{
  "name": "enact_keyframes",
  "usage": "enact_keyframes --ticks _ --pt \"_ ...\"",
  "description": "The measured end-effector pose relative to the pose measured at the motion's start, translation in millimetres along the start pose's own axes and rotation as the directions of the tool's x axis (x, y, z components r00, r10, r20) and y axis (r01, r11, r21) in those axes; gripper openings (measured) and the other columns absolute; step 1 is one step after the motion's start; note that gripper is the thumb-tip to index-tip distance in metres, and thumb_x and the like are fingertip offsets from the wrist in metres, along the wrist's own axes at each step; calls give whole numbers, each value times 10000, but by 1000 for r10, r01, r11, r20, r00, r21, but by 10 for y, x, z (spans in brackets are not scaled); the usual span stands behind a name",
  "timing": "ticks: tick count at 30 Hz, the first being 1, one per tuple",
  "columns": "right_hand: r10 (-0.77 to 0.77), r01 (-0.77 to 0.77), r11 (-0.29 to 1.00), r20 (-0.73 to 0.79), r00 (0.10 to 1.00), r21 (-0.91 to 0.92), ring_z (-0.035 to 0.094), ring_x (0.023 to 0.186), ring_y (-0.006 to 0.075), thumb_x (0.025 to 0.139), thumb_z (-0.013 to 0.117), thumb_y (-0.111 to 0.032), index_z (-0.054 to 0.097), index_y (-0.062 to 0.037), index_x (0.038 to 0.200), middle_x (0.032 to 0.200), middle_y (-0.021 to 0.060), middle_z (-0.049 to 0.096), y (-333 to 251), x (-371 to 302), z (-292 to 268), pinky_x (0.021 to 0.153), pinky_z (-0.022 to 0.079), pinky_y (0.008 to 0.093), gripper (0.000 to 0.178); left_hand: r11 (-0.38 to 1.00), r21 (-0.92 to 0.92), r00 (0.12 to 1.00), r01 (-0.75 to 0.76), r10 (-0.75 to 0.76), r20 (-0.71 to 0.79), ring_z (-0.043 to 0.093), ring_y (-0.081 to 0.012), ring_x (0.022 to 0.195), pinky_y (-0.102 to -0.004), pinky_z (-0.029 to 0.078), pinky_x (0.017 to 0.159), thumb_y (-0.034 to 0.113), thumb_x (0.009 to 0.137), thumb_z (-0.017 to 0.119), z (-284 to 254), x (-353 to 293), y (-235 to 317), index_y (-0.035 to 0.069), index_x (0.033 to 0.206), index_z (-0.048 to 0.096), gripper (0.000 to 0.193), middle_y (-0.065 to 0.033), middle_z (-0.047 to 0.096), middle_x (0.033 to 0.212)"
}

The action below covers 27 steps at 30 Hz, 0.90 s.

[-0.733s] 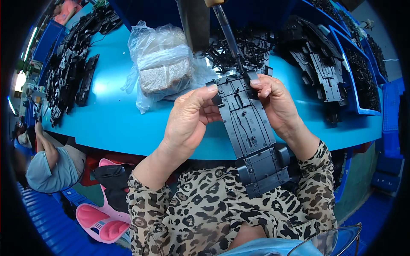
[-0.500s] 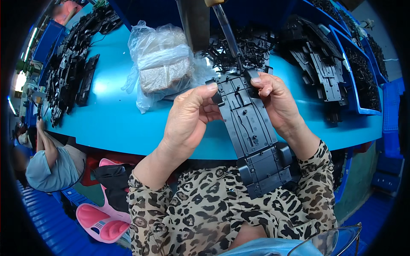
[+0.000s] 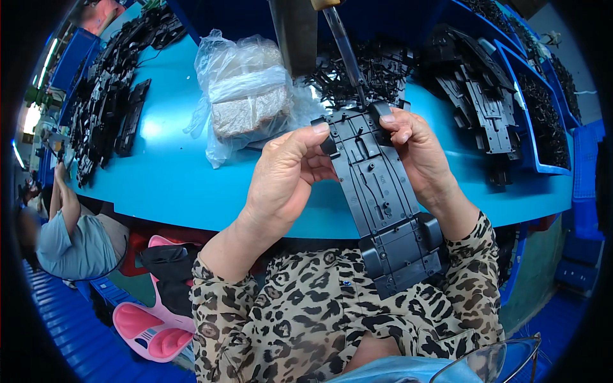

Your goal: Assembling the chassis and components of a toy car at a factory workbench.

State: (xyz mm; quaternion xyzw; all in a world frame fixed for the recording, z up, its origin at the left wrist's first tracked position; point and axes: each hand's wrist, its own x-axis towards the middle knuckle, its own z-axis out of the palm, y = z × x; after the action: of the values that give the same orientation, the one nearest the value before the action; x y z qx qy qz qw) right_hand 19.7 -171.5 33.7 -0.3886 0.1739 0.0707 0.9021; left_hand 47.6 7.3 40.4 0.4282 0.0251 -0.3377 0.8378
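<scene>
A person in a leopard-print shirt (image 3: 294, 306) holds a black plastic tray (image 3: 382, 207) up over the near edge of a blue worktop (image 3: 172, 198), l. hand (image 3: 284, 169) pinching its far l. corner, r. hand (image 3: 418, 150) gripping the far r. corner, thumbs on top. A thin rod (image 3: 343, 51) ends near the tray's far end; contact can't be confirmed. Beyond: a plastic-wrapped block (image 3: 249, 83) at l., misc. small black parts (image 3: 383, 70) at ctr.

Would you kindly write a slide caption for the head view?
The left hand and right hand hold a black chassis-like part by its far end at a blue table.
</scene>
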Motion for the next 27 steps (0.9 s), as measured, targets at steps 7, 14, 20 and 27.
enact_keyframes --ticks 7,14,20,27 --pt "-23 23 999 5 1000 -42 357 500 0 708 560 -47 450 -107 536 561 -78 385 8 0 -15 567 336 138 213 1000 -1 1000 -5 5 4 564 -153 627 -280 468 605 208 787 513 31 -11 3 -3 822 555 218 -83 587 742" --pt "-9 10 999 16 1000 -34 354 518 7 705 557 -52 443 -113 529 547 -78 374 8 -11 -15 582 322 146 219 1000 5 1000 4 -4 -10 561 -151 621 -280 469 602 209 786 515 20 -12 -2 -3 816 554 218 -80 583 731" --pt "-12 11 999 -22 1000 -45 354 515 6 706 555 -58 437 -117 528 548 -80 375 -8 -25 9 589 313 147 222 1000 5 1000 4 -3 -11 561 -150 619 -280 474 598 203 786 517 35 -15 3 -4 804 554 211 -77 578 722" --pt "9 -8 998 11 1000 -57 360 513 2 701 563 -63 427 -123 538 555 -81 380 -30 -29 4 586 328 144 220 1000 -1 1000 -4 4 -3 564 -152 627 -285 470 602 209 788 513 55 -28 14 -7 809 553 221 -82 581 731"
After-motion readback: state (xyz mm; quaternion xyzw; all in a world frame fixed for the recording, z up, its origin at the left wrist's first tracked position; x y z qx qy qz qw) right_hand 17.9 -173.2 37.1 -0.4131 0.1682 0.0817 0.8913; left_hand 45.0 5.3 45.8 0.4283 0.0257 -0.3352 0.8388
